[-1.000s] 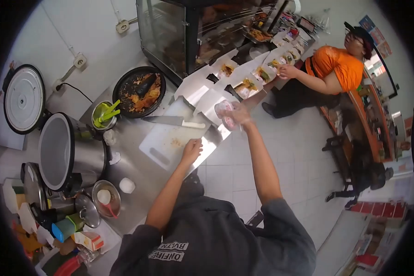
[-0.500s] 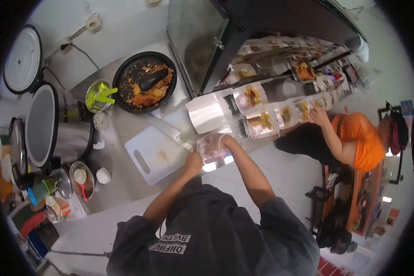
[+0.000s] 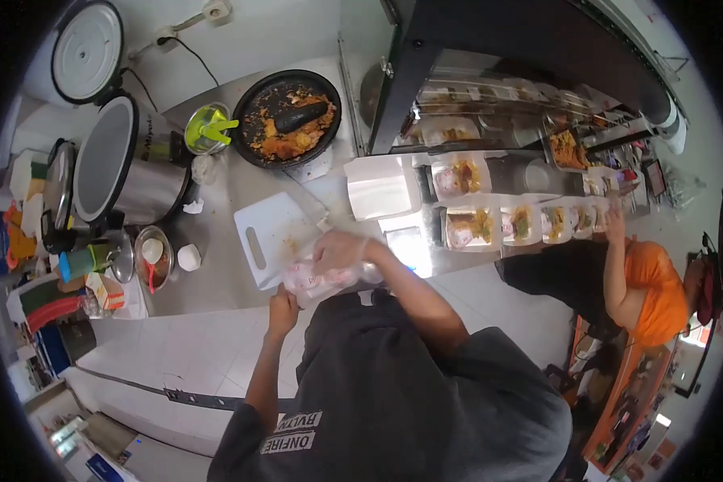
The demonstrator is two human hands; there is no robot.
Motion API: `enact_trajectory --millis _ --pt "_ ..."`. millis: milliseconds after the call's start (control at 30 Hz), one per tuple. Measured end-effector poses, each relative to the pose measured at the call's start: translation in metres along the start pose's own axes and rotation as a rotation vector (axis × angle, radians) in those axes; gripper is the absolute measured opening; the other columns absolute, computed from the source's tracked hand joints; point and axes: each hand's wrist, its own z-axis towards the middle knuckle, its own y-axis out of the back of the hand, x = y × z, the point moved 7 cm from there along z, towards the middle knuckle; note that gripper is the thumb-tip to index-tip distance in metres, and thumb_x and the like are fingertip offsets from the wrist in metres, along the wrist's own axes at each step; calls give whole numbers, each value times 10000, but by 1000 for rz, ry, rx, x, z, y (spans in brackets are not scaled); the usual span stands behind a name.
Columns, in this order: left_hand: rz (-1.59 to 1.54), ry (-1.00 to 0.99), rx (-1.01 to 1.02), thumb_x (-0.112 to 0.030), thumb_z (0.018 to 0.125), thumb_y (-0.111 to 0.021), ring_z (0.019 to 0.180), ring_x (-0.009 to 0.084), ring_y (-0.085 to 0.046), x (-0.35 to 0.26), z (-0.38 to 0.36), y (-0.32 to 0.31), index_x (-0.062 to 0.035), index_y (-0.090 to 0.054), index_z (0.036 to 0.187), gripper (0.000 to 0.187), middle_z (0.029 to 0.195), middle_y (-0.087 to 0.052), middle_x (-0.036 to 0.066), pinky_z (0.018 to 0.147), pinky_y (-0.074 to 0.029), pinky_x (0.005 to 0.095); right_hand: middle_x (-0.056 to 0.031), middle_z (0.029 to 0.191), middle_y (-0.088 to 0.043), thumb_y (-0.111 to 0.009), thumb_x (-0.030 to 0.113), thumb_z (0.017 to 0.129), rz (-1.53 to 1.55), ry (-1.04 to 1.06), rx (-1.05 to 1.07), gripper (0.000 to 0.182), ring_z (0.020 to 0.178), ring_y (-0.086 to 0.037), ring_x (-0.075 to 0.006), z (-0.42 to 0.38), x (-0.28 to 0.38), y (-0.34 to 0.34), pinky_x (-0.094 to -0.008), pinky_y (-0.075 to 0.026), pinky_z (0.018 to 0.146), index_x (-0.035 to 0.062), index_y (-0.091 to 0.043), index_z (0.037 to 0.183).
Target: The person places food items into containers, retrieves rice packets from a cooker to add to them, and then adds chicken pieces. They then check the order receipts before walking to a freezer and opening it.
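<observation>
My left hand [image 3: 283, 313] is closed on the edge of a clear plastic bag [image 3: 304, 279] at the counter's front edge. White packets with pink print show through the bag. My right hand [image 3: 341, 252], under a thin translucent plastic layer, lies over the bag with its fingers curled down; what they grip is hidden. Left of it, a white cutting board [image 3: 270, 229] with crumbs on it lies partly behind the bag. An unfilled white food box [image 3: 383, 188] stands open beyond my right hand.
Filled food boxes [image 3: 469, 228] line the counter to the right, below a glass-fronted cabinet [image 3: 490, 120]. A person in orange [image 3: 651, 281] reaches over the far boxes. A black mortar [image 3: 286, 120] with red-orange paste, a bowl with green tongs [image 3: 209, 128] and a rice cooker [image 3: 128, 169] stand at left.
Both hands and the bag have moved left, from beside the food boxes to the cutting board's front corner. My view has shifted too. The other person's hand has moved farther along the boxes.
</observation>
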Motion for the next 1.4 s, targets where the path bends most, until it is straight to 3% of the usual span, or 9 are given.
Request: enact_trajectory --millis 133,200,333,600,733,867,1000,1200,1400 --pt "-5 42 -109 -75 902 -417 648 417 -639 29 -12 -9 97 -491 991 207 662 -616 250 612 -504 493 -160 903 -692 -662 397 767 158 121 -407 396 825 -667 -269 -40 -34 97 -369 -517 774 8 -706 821" --pt "-35 82 -126 -72 903 -417 647 413 -643 34 -24 -10 100 -489 987 204 662 -618 247 606 -508 487 -154 901 -694 -649 378 787 -214 -345 -460 377 827 -666 -291 -47 -51 133 -372 -517 779 14 -708 864" --pt "-116 179 -189 -68 901 -425 660 398 -657 36 -28 0 95 -495 973 192 669 -625 246 599 -515 469 -173 922 -688 -647 384 798 -282 -417 -195 401 883 -659 -300 2 -133 126 -368 -507 811 12 -705 934" --pt "189 89 -233 -66 907 -432 649 398 -654 85 23 52 91 -515 964 187 669 -632 226 606 -520 467 -197 1151 -624 -573 362 859 -142 25 -624 421 1029 -611 -344 -24 -131 120 -389 -476 919 29 -646 1107" --pt "135 143 -199 -88 941 -405 619 360 -668 72 49 67 81 -518 928 203 652 -622 242 560 -519 433 -228 980 -658 -568 398 858 -400 -641 -882 414 982 -637 -357 -102 -160 105 -429 -507 865 -5 -646 918" --pt "267 139 -206 -133 937 -444 660 385 -658 116 60 61 76 -551 952 235 666 -627 240 602 -508 467 -227 928 -666 -584 406 846 -374 -773 -917 431 957 -650 -353 -107 -171 90 -435 -520 832 -19 -641 890" --pt "606 66 -251 -180 934 -472 685 399 -653 8 41 77 66 -570 950 265 662 -622 240 628 -498 472 -225 956 -670 -623 446 820 -235 -871 -1066 482 967 -652 -347 -132 -158 100 -434 -517 841 -21 -653 938" --pt "43 -111 -74 -254 911 -510 823 431 -626 -128 104 -8 58 -598 975 331 842 -630 294 776 -483 508 -219 1030 -665 -527 440 862 -280 -897 -845 467 964 -656 -344 -147 -163 82 -430 -519 849 18 -691 977" --pt "326 -186 -194 -222 903 -514 854 451 -620 -124 220 -71 37 -616 961 284 877 -645 268 788 -507 490 -182 843 -671 -579 151 793 -510 -545 -951 148 822 -666 -347 -113 -172 72 -417 -535 744 25 -654 815"
